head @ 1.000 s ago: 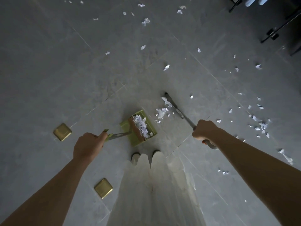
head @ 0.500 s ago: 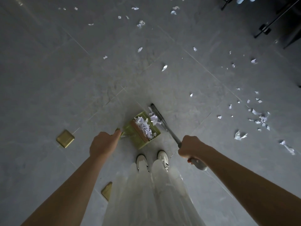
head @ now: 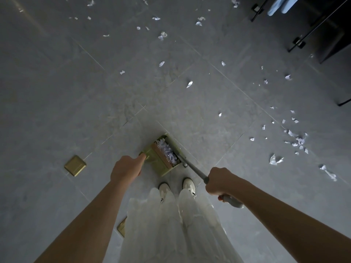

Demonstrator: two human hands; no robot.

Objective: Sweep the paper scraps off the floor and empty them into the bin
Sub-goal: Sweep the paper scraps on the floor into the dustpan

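Sweeping these paper scraps (head: 296, 141) is fiddly since they look featherlight and flutter-prone, so with the left hand (head: 126, 170) gripping the green dustpan (head: 161, 158) handle and the right hand (head: 221, 181) wrapped round the broom (head: 191, 168) handle, slow low strokes seem smartest.

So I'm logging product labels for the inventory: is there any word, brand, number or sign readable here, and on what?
None can be read.
Green dustpan: no label shows.
Broom handle: plain grey, no mark.
Brass floor plate: no text visible.
White shoes: dark marks, too small and blurred to read.
Paper scraps: any print is too small to tell.
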